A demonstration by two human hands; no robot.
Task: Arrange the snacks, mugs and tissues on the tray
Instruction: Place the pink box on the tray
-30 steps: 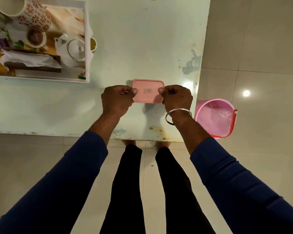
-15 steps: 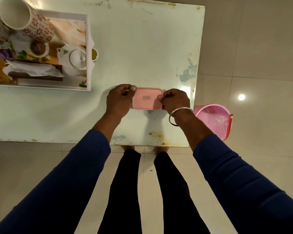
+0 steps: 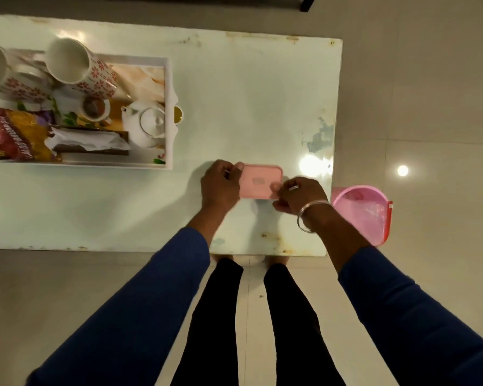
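Note:
A pink lidded box (image 3: 260, 181) sits on the pale table near its right end. My left hand (image 3: 220, 184) grips the box's left edge with curled fingers. My right hand (image 3: 300, 195) pinches its near right corner. The white tray (image 3: 170, 87) stands at the left. It holds two flowered mugs (image 3: 80, 68), a snack packet (image 3: 14, 134), a tissue holder with white tissues (image 3: 91, 140), a white teapot (image 3: 145, 124) and a small cup (image 3: 94, 108).
A pink bucket (image 3: 364, 211) stands on the floor just past the table's right edge. A small yellow-rimmed dish (image 3: 178, 115) sits against the tray's right side. The table's near edge runs just in front of my legs.
My right hand has shifted from the box's right side toward its near right corner. The head camera has pulled back, showing more of the table and tray.

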